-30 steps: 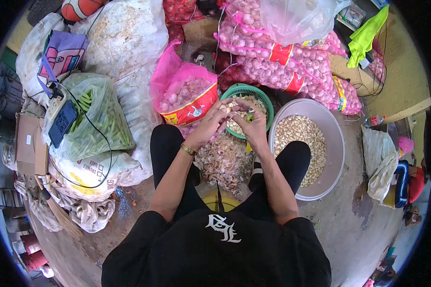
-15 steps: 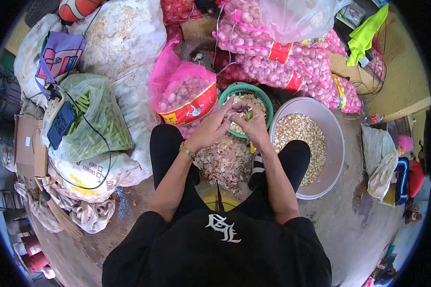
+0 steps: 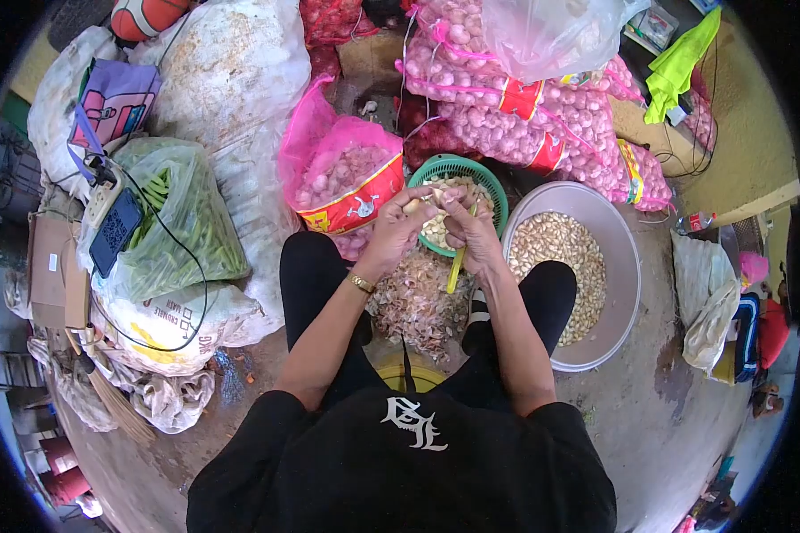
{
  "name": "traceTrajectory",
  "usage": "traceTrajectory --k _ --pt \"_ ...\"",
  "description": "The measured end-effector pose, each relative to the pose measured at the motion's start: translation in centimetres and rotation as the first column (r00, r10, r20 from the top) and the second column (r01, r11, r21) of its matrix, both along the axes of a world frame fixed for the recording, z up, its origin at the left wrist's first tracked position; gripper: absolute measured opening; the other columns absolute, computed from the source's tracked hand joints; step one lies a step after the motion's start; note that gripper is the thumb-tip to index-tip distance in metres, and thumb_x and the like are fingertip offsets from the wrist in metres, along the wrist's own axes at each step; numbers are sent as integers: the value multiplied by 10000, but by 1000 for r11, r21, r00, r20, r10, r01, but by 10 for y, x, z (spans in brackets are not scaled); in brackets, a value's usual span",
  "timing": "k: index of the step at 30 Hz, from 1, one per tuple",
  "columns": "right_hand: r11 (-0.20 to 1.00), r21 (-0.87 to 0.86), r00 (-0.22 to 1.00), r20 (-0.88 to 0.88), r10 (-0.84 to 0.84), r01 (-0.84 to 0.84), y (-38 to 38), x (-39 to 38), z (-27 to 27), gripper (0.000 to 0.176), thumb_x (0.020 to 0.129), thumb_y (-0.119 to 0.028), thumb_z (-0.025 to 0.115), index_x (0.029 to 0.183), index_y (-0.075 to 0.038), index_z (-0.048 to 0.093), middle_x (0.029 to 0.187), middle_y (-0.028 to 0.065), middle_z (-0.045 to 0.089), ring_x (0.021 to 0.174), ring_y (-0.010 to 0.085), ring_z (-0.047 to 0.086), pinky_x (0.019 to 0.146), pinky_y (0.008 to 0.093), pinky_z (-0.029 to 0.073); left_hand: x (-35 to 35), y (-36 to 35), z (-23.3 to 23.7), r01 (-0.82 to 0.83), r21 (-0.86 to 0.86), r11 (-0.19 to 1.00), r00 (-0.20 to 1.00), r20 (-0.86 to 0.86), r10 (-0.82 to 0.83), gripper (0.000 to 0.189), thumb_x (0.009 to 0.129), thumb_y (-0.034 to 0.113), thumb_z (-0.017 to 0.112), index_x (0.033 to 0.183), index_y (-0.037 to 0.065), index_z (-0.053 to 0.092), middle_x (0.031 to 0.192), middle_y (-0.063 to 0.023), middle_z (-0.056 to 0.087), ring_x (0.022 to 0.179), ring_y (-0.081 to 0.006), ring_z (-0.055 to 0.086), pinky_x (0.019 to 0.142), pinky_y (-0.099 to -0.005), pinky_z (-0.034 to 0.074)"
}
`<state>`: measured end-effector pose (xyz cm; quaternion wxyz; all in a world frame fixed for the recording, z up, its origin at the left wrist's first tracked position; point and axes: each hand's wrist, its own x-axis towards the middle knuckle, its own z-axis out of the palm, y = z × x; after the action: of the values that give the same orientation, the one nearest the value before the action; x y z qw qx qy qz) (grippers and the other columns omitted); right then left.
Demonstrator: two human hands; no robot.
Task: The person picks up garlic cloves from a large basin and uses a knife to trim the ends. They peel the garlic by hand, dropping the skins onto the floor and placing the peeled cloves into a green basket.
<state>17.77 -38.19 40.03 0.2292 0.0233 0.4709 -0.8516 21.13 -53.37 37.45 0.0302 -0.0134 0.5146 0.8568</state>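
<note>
Above the green colander (image 3: 503, 202), my two hands meet close together. My left hand (image 3: 396, 229) is closed with its fingertips pinching a pale garlic clove (image 3: 412, 205). My right hand (image 3: 474, 233) is curled round a small knife, whose yellow handle (image 3: 455, 272) hangs below the palm; its fingertips reach toward the left hand. The blade is mostly hidden by the fingers. Pale garlic cloves lie inside the colander, partly covered by my hands. Below my hands, a heap of dry garlic skins (image 3: 418, 306) lies on the floor between my feet.
To the right stands a wide basin (image 3: 629, 298) holding many cloves. An opened pink mesh bag of garlic (image 3: 342, 178) leans left of the colander; stacked garlic sacks (image 3: 524, 115) lie behind. At left are green vegetables in a plastic bag (image 3: 182, 213) and a phone (image 3: 116, 233).
My hands have drawn slightly apart and shifted a little. The right hand has turned, so the yellow handle now points down toward me.
</note>
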Motion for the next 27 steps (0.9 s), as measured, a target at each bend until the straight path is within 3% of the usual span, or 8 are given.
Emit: traceTrajectory --k 6,8,12,14,18,20,23,27 --pt "999 -41 999 46 -10 12 -6 6 -7 125 893 -192 715 939 -122 623 617 -106 437 459 -1 323 411 174 221 -4 4 -12 -61 9 998 998 -3 61 201 958 154 621 1129 49 630 688 76 484 522 1 392 452 -165 307" --pt "993 95 998 9 69 -70 -1 3 -8 202 920 -252 687 1036 -117 595 743 -90 473 515 -1 356 441 176 260 -4 2 -15 -42 96 994 999 -26 44 222 974 184 600 1149 49 627 715 60 541 525 -2 395 452 -171 313" --pt "987 156 997 -75 35 -23 2 4 0 253 958 -333 621 1039 -97 576 852 -54 494 600 20 407 486 194 312 -7 -4 -11 -30 97 995 999 -19 32 255 989 194 574 1182 34 620 775 27 602 521 -7 396 449 -179 317" --pt "995 72 995 72 65 -71 7 -2 2 309 990 -383 543 1037 -78 560 940 -24 496 683 48 440 546 211 363 -8 -6 -4 -90 59 994 996 -15 91 289 995 186 561 1226 19 603 870 -10 646 503 -6 386 445 -176 319" --pt "994 74 993 91 71 -77 13 -4 4 305 1007 -368 506 1023 -67 555 909 -18 513 721 62 464 580 216 387 -10 -9 -5 -88 40 995 996 -9 88 290 975 208 599 1201 27 603 801 -13 639 452 -2 399 368 -167 280" --pt "963 257 979 -166 123 -77 12 -2 4 269 1017 -332 496 997 -70 556 853 -21 538 710 59 476 595 220 408 -9 -8 7 -85 -13 996 996 -18 85 265 971 188 600 1178 22 595 862 -34 663 452 2 389 375 -163 284" --pt "926 376 923 -366 119 30 10 -4 0 246 1024 -301 498 968 -73 570 800 -24 555 709 54 498 616 221 421 -9 -10 -2 -108 40 993 993 -48 109 204 980 138 576 1146 24 608 946 -57 673 488 9 374 422 -142 293" --pt "852 515 867 -463 186 92 14 -11 -16 235 1003 -265 544 976 -37 594 769 21 588 699 83 516 635 271 431 -10 -10 0 -78 66 995 996 -38 80 164 964 167 610 1063 36 603 806 -8 629 446 3 397 366 -157 289"
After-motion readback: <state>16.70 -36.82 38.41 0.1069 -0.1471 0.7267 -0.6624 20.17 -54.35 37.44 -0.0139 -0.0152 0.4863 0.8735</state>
